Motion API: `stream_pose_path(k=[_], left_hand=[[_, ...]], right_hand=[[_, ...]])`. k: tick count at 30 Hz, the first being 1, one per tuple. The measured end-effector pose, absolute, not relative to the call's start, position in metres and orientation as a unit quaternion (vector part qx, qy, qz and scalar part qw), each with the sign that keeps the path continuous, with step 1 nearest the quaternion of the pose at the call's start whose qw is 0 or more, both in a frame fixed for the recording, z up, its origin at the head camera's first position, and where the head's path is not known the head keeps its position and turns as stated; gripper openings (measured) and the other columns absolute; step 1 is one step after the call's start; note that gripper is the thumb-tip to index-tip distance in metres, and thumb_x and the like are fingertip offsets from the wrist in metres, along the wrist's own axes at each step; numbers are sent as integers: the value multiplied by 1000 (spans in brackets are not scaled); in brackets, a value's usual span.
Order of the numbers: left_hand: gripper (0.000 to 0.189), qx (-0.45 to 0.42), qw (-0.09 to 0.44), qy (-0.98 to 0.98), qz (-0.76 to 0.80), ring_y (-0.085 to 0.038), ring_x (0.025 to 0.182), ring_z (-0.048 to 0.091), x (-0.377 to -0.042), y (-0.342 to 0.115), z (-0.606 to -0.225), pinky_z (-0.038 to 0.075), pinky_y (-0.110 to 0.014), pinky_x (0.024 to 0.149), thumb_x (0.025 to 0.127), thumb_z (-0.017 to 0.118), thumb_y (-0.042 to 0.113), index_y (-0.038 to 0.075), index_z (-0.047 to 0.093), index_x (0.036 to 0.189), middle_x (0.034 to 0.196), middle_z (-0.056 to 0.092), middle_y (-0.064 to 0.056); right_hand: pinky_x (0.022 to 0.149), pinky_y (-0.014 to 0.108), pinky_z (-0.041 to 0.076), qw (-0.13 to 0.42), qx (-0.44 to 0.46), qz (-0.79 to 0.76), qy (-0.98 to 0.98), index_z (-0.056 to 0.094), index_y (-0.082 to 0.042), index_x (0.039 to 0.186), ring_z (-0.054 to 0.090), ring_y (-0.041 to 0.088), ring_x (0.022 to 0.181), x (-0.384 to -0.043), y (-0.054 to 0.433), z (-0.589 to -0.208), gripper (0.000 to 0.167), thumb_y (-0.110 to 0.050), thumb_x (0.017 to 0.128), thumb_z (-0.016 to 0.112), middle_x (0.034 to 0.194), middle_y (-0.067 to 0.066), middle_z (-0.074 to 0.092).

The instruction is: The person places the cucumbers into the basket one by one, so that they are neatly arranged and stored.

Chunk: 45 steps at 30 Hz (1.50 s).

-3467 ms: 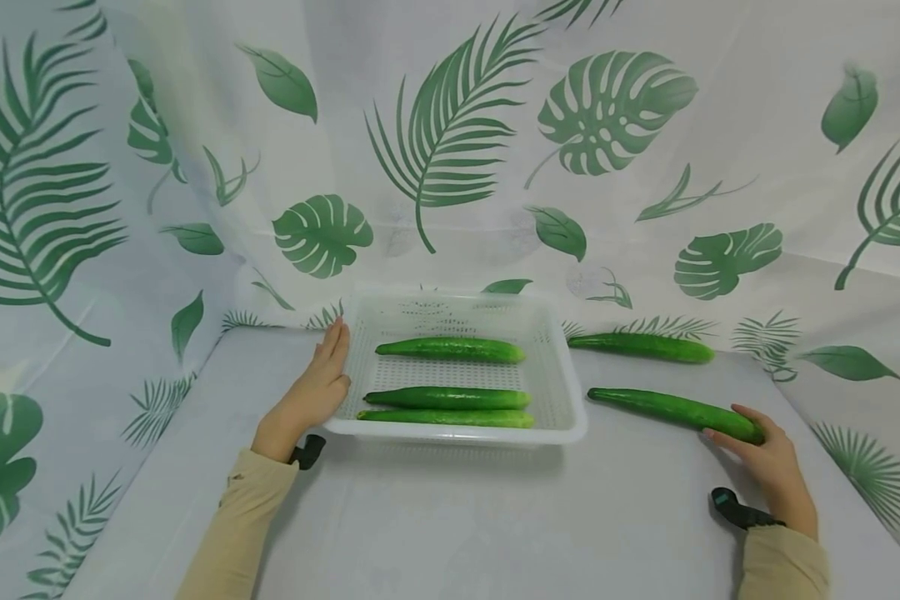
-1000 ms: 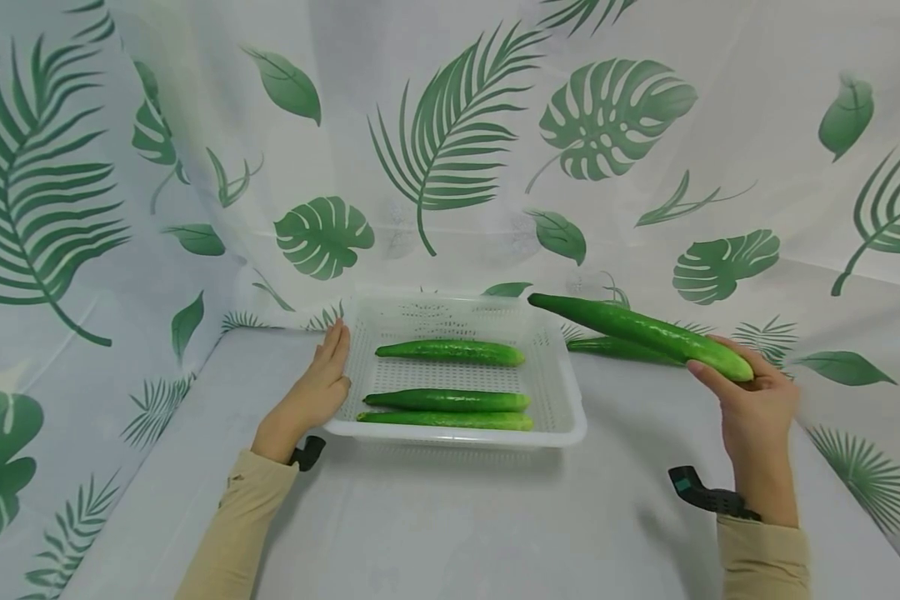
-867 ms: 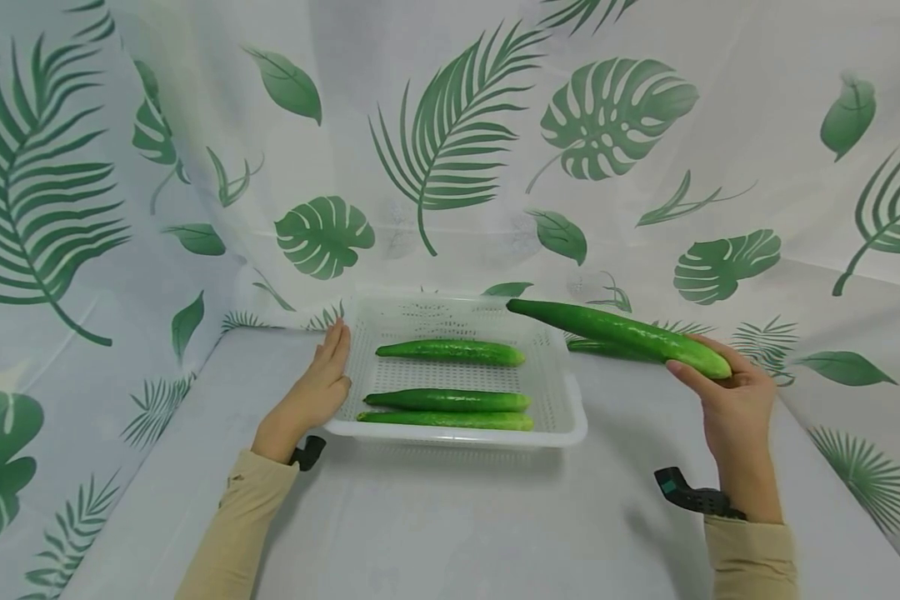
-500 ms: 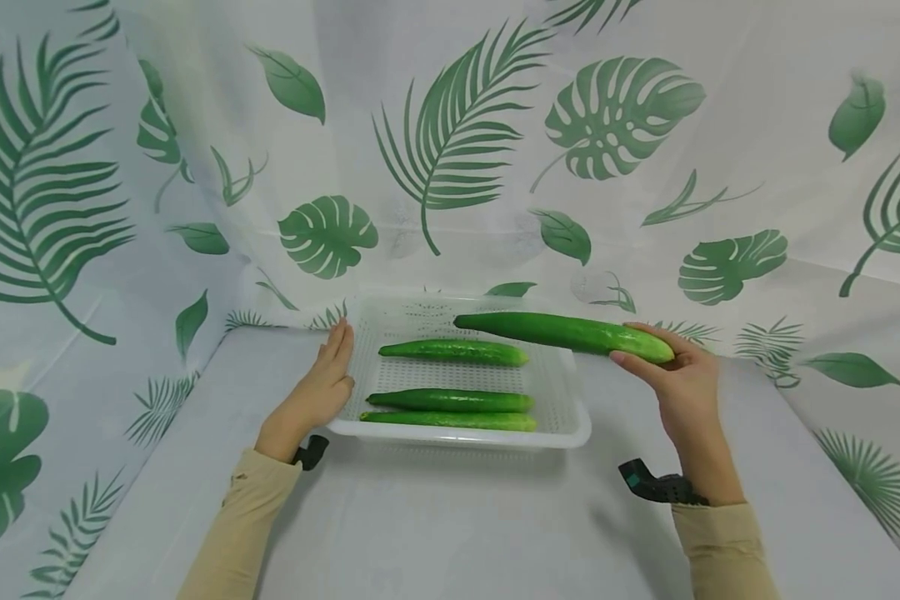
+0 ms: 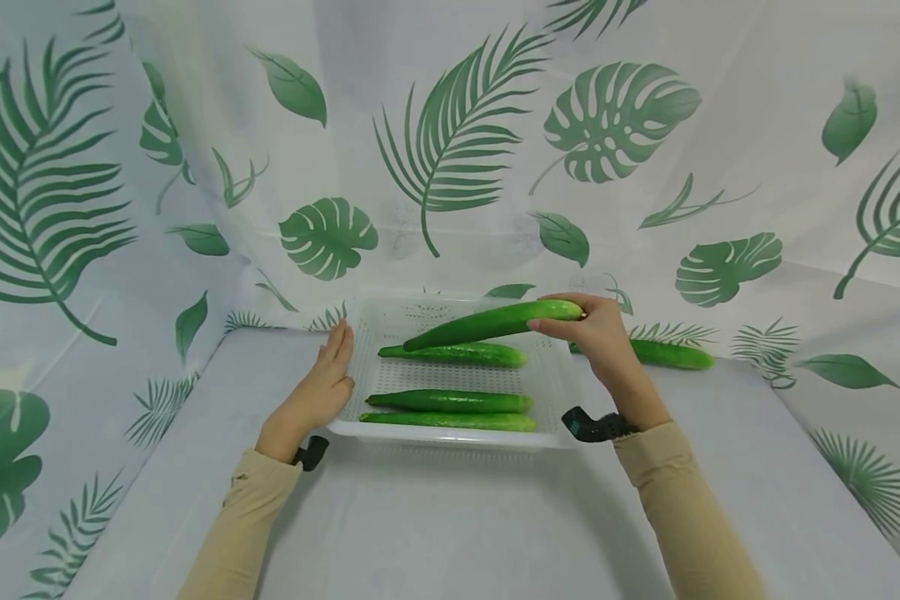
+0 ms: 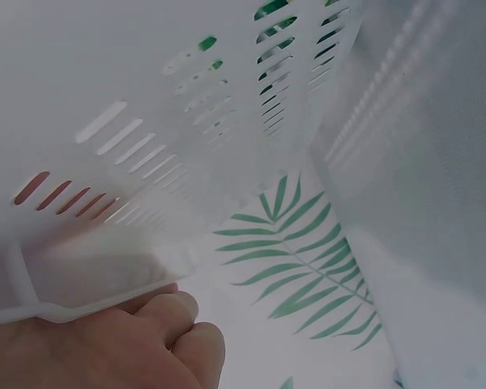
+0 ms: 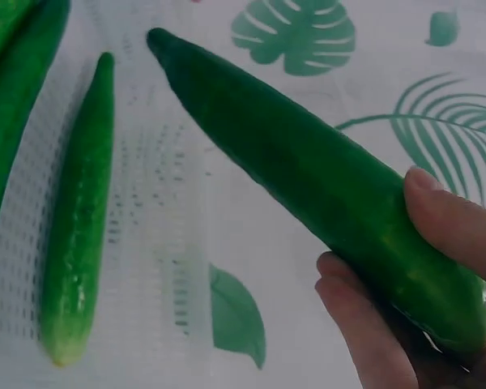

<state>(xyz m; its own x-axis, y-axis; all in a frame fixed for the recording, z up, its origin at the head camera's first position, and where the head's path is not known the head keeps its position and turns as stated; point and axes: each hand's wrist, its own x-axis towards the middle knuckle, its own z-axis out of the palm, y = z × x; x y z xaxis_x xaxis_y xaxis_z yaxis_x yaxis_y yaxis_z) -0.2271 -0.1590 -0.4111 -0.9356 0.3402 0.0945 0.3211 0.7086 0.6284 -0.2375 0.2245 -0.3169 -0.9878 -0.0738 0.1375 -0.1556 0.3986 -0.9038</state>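
Note:
Over the back part of a white perforated plastic basket (image 5: pixel 457 434), my right hand (image 5: pixel 596 329) grips a cucumber (image 5: pixel 487 325) by its paler, thicker end. The dark stem end slopes down to the left, and in the right wrist view the thumb and fingers stand on opposite sides of that cucumber (image 7: pixel 283 162). Inside the basket lie three more cucumbers: one towards the back (image 5: pixel 465 356) and two close together at the front (image 5: pixel 450 402). My left hand (image 5: pixel 318 392) rests with straight fingers against the basket's left side; the left wrist view shows it (image 6: pixel 121 344) at the rim.
Another cucumber (image 5: pixel 671 354) lies on the white table (image 5: pixel 450 525) right of the basket, near the back, partly hidden by my right hand. A white curtain (image 5: pixel 450 150) with green leaf prints hangs behind and at the sides.
My right hand has lifted the cucumber off the table on the right and carried it left over the basket; its stem end has dipped. My left hand has stayed at the basket.

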Motion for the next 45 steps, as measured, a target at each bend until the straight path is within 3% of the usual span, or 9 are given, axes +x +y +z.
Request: stream_pose_path(k=[4,6,13,20,22,29,35,45], left_hand=[[73,184,4,923,338,-31,150,-11,-227,-160,-412,0,-52,120,91,35,1,-8,0,154,164,-11,-18],[72,185,2,923,338,-32,150,-11,-227,-160,-412,0,-52,120,91,34,1,-8,0,154,164,-10,-19],[71,187,8,921,342,-32,150,-11,-225,-160,-410,-1,-52,120,92,33,1,-8,-1,154,164,-11,-19],[71,188,10,921,341,-34,150,-10,-226,-158,-410,-1,-52,120,92,32,1,-8,-1,155,164,-13,-18],[71,186,10,922,340,-33,150,-10,-226,-159,-411,-1,-52,120,93,33,1,-8,-1,155,164,-13,-17],[72,187,10,921,342,-33,150,-11,-227,-159,-413,-1,-53,120,92,33,1,-7,-2,155,164,-13,-17],[73,183,11,921,344,-32,150,-11,-228,-159,-414,-1,-52,120,91,34,0,-6,-2,155,164,-13,-17],[73,185,7,922,340,-35,151,-9,-226,-158,-413,0,-52,120,91,33,2,-7,-1,155,164,-11,-18]], right_hand=[[98,53,45,0,88,531,-843,66,0,126,53,32,118,-254,205,-321,49,-22,85,79,125,17,61],[100,54,44,-14,95,528,-844,66,1,125,50,34,123,-261,196,-325,48,-21,85,79,130,19,59],[74,38,54,-59,76,508,-856,68,-2,124,60,31,87,-276,176,-347,47,-19,82,82,112,19,61],[95,47,50,-70,101,460,-879,72,-1,117,55,31,117,-282,176,-356,45,-17,78,85,125,16,63],[96,48,49,-76,103,442,-888,72,0,116,54,33,119,-282,177,-357,44,-16,77,85,127,17,63],[91,47,53,-121,93,389,-908,70,4,119,57,38,116,-283,183,-364,45,-8,78,83,127,22,63],[90,47,54,-151,95,417,-891,68,11,114,66,34,101,-281,188,-369,36,3,79,75,110,24,69],[96,51,50,-127,116,422,-890,68,8,117,65,35,105,-275,195,-359,35,-3,84,73,112,21,70]])
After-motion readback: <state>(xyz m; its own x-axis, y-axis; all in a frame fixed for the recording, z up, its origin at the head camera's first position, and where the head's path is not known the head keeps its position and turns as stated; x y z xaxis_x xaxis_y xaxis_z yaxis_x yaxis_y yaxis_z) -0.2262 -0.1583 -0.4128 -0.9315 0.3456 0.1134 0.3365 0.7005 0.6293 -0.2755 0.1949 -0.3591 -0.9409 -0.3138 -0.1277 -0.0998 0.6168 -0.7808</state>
